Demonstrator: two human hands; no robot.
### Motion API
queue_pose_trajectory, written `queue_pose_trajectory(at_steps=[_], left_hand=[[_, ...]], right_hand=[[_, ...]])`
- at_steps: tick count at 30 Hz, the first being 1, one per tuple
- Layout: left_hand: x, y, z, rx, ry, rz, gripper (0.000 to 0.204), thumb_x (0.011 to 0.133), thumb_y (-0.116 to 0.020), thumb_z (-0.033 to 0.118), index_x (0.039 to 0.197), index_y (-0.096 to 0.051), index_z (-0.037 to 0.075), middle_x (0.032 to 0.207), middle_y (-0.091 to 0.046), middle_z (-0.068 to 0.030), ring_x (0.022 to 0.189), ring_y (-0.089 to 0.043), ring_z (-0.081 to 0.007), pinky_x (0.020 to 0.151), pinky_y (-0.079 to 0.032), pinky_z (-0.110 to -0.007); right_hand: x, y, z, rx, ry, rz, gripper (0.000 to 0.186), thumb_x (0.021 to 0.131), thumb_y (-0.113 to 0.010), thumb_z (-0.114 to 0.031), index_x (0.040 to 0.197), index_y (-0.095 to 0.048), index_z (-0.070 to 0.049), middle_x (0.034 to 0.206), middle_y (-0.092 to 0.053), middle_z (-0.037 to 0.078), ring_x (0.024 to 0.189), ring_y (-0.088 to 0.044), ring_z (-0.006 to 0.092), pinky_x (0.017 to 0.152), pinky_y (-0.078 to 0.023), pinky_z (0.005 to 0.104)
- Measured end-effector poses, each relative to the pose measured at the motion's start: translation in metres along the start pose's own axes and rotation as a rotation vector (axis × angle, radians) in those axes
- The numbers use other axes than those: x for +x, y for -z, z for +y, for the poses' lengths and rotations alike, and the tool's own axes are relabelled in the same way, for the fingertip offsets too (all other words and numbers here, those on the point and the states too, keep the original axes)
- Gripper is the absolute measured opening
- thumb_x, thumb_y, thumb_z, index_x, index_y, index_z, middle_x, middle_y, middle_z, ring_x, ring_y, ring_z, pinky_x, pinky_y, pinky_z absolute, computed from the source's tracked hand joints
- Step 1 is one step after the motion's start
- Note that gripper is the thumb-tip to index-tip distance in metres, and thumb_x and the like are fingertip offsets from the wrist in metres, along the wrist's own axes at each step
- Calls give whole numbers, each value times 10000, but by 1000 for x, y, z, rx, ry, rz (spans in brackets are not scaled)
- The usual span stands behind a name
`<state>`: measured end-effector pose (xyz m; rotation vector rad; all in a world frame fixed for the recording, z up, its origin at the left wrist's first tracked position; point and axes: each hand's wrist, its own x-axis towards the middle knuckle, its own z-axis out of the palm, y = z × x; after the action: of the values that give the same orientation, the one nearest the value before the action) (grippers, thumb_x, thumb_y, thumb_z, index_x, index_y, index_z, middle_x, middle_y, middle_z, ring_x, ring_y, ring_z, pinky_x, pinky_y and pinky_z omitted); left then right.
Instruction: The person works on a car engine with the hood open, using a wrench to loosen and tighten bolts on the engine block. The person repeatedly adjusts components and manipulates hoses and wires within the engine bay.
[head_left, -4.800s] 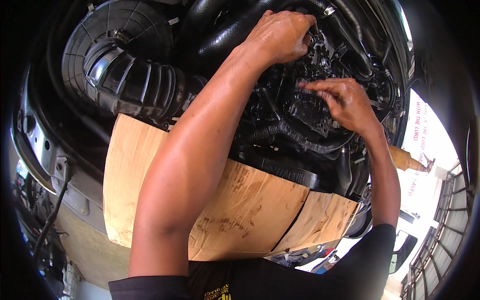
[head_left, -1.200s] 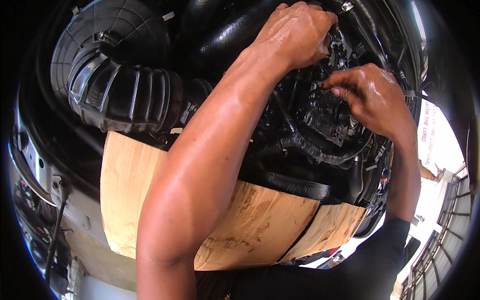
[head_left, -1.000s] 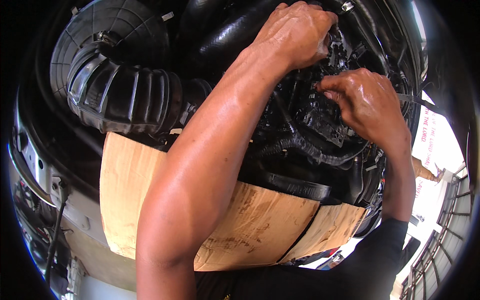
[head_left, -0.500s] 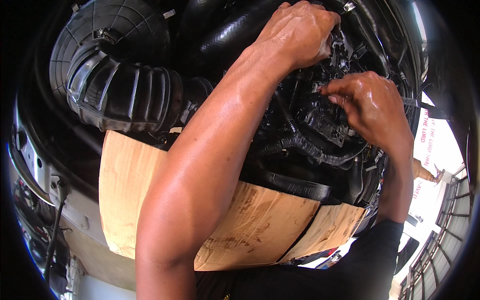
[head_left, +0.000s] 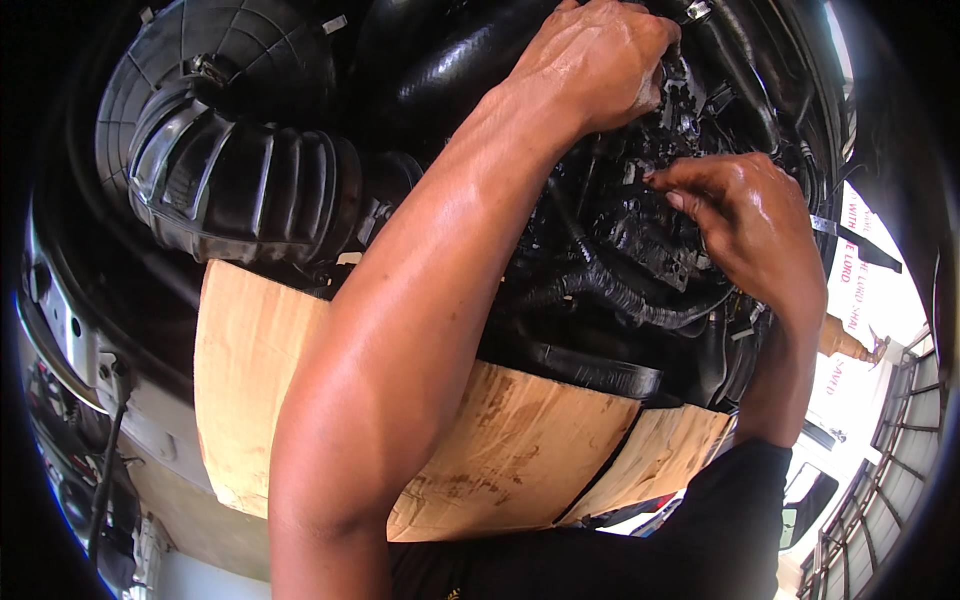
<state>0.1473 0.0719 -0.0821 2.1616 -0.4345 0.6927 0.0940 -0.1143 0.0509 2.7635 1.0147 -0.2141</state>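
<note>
Right hand [head_left: 745,220] shifted slightly; left hand [head_left: 600,60] unmoved.

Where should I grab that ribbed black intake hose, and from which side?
Probably grip the ribbed black intake hose across its corrugated middle, coming from the cardboard sheet side: the ribs give the fingers purchase, that flank lies open, and both the left hand and right hand are busy elsewhere.

Count: hands 2, left hand [head_left: 600,60], right hand [head_left: 745,225]. Ribbed black intake hose [head_left: 250,190] 1. Cardboard sheets [head_left: 500,450] 2, overlapping. Air-filter housing [head_left: 230,50] 1.
</note>
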Motion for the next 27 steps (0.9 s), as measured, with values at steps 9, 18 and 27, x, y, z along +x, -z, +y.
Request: queue_pose_trajectory(at_steps=[9,18,27], left_hand=[[6,-1,-2,-12,16,-42,218,861,-658,122,1013,-719,-21,1084,-733,-244,1101,-680,-443,970,-546,-537],[8,11,10,-119,40,-25,265,897,-641,70,1133,-714,-29,1125,-729,-277,1130,-675,-459,991,-531,-554],[11,11,12,-114,12,-50,297,959,-626,63,1225,-712,-36,1232,-730,-278,1181,-673,-470,1036,-542,-521]], right_hand=[[-5,-23,30,540,-241,-47,185,931,-789,-38,1099,-799,38,1104,-833,134,1051,-773,208,978,-574,363],[-21,-19,59,649,-51,-50,175,917,-753,12,1076,-821,41,1025,-810,146,1006,-783,220,907,-608,355],[-16,-43,59,265,28,145,187,921,-764,-117,1073,-869,-141,867,-647,43,1001,-646,212,1222,-306,462]])
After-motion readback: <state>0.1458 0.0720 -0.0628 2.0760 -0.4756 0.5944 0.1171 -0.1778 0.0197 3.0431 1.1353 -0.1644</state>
